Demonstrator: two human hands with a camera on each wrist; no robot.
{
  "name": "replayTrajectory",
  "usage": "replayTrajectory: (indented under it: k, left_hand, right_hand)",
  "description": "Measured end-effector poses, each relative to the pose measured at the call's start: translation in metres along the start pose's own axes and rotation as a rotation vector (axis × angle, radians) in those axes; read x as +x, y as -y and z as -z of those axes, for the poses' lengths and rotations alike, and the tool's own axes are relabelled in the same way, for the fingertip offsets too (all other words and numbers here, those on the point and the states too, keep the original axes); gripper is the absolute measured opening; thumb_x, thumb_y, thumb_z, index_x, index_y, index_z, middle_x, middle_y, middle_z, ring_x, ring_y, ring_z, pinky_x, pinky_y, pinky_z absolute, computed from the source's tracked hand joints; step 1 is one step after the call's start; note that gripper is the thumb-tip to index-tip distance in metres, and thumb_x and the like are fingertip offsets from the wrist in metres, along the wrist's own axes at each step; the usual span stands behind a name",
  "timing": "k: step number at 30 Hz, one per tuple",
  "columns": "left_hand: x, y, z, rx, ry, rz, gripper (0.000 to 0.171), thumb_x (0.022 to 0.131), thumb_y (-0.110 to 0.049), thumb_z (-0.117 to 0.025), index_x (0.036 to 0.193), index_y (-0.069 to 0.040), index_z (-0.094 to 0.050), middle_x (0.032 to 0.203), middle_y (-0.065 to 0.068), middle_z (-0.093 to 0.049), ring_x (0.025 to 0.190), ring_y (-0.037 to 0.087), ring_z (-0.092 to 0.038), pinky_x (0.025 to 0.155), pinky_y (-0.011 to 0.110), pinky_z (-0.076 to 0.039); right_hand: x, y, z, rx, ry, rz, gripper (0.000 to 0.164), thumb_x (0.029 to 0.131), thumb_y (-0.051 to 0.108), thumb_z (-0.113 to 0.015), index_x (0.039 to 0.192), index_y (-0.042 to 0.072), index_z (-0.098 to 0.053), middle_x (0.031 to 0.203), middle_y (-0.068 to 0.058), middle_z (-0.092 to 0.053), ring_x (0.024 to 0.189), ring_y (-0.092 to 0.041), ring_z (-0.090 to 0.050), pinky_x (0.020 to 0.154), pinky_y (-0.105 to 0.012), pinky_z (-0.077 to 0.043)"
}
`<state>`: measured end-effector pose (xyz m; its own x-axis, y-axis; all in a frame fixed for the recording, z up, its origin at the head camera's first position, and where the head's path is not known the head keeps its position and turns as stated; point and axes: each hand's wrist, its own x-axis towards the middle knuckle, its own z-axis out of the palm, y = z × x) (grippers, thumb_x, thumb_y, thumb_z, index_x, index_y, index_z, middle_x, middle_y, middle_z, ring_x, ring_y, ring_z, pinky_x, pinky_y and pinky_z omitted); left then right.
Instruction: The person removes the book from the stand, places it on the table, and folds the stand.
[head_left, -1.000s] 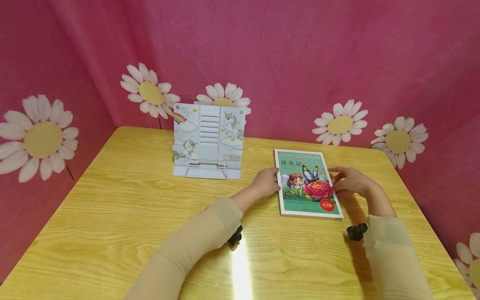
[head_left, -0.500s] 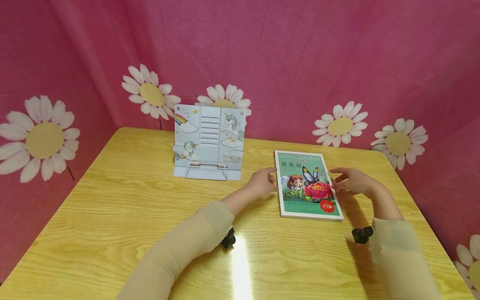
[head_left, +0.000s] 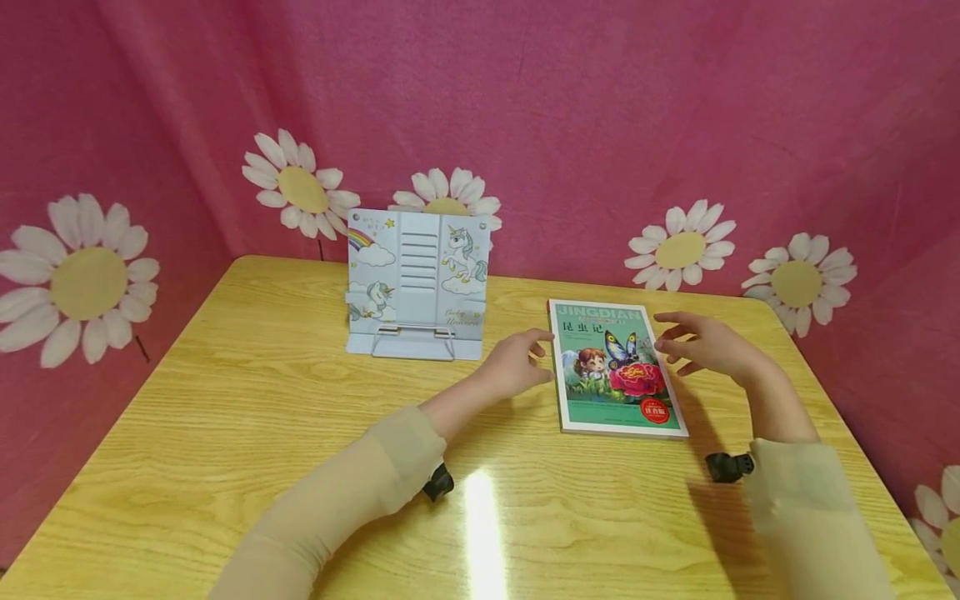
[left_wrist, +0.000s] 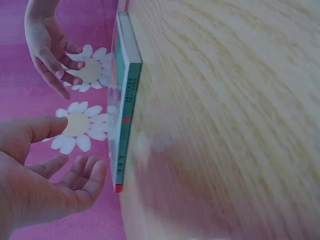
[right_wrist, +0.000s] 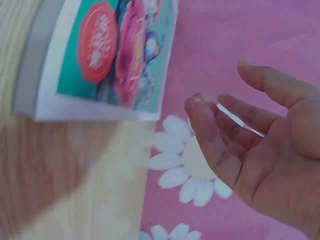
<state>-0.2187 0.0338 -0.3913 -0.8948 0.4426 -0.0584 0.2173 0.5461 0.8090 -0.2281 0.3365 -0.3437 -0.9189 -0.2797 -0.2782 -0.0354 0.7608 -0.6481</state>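
Note:
A green paperback book (head_left: 615,367) with a white border, a girl, a butterfly and a red flower on its cover lies flat on the table. At its left edge is my left hand (head_left: 513,364), fingers loosely bent and spread. The left wrist view shows a gap between that hand (left_wrist: 55,185) and the book's green spine (left_wrist: 129,115). My right hand (head_left: 708,346) hovers by the book's right edge with relaxed, parted fingers. In the right wrist view this hand (right_wrist: 265,145) is apart from the book (right_wrist: 110,65) and holds nothing.
A white unicorn-print book stand (head_left: 417,283) with a wire page holder stands upright at the back left of the wooden table (head_left: 225,433). Behind the table hangs a pink curtain (head_left: 562,125) with white daisies.
Both hands have come off the book's sides; the left drew back leftward, and the right lifted slightly and moved outward. The book lies in the same place.

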Motion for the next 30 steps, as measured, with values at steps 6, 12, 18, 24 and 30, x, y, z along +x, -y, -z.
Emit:
replayTrajectory:
  k: [6, 12, 18, 24, 30]
  left_hand:
    - [-0.013, -0.006, 0.013, 0.04, 0.002, -0.059, 0.06, 0.083, -0.014, -0.071, 0.138, -0.011, -0.046, 0.119, 0.015, -0.058, 0.104, 0.028, -0.058, 0.086, 0.032, -0.05]
    - [-0.024, -0.01, 0.025, 0.082, 0.016, -0.092, 0.061, 0.085, -0.018, -0.07, 0.14, -0.012, -0.044, 0.123, 0.015, -0.055, 0.109, 0.03, -0.057, 0.09, 0.034, -0.049]
    - [-0.037, -0.018, 0.039, 0.128, -0.019, -0.116, 0.061, 0.085, -0.017, -0.07, 0.14, -0.013, -0.044, 0.126, 0.013, -0.055, 0.11, 0.028, -0.057, 0.09, 0.036, -0.049]
    - [-0.048, -0.018, 0.051, 0.116, -0.088, -0.129, 0.06, 0.086, -0.018, -0.069, 0.14, -0.014, -0.045, 0.126, 0.009, -0.055, 0.112, 0.026, -0.056, 0.092, 0.037, -0.048]
    - [-0.056, -0.012, 0.06, 0.113, -0.19, -0.173, 0.055, 0.086, -0.018, -0.07, 0.136, -0.014, -0.049, 0.125, 0.006, -0.056, 0.11, 0.022, -0.055, 0.087, 0.034, -0.05]
  right_hand:
    - [-0.005, 0.02, -0.002, 0.032, -0.03, 0.065, 0.059, 0.096, 0.026, -0.056, 0.144, 0.003, -0.032, 0.121, -0.025, -0.053, 0.1, -0.032, -0.059, 0.075, -0.037, -0.057]
    - [-0.009, 0.038, -0.006, 0.038, -0.092, 0.095, 0.058, 0.096, 0.027, -0.054, 0.144, 0.003, -0.033, 0.124, -0.024, -0.053, 0.105, -0.029, -0.059, 0.083, -0.036, -0.055]
    - [-0.012, 0.052, -0.011, 0.064, -0.183, 0.107, 0.06, 0.095, 0.032, -0.055, 0.145, 0.007, -0.034, 0.129, -0.02, -0.052, 0.105, -0.019, -0.059, 0.084, -0.026, -0.053]
    - [-0.013, 0.066, -0.021, 0.179, -0.284, 0.185, 0.054, 0.095, 0.028, -0.057, 0.142, 0.01, -0.039, 0.126, -0.015, -0.053, 0.097, 0.002, -0.057, 0.079, -0.011, -0.049]
    - [-0.01, 0.083, -0.039, 0.242, -0.367, 0.235, 0.053, 0.093, 0.025, -0.059, 0.141, 0.01, -0.041, 0.12, -0.011, -0.056, 0.1, -0.002, -0.055, 0.08, -0.01, -0.048]
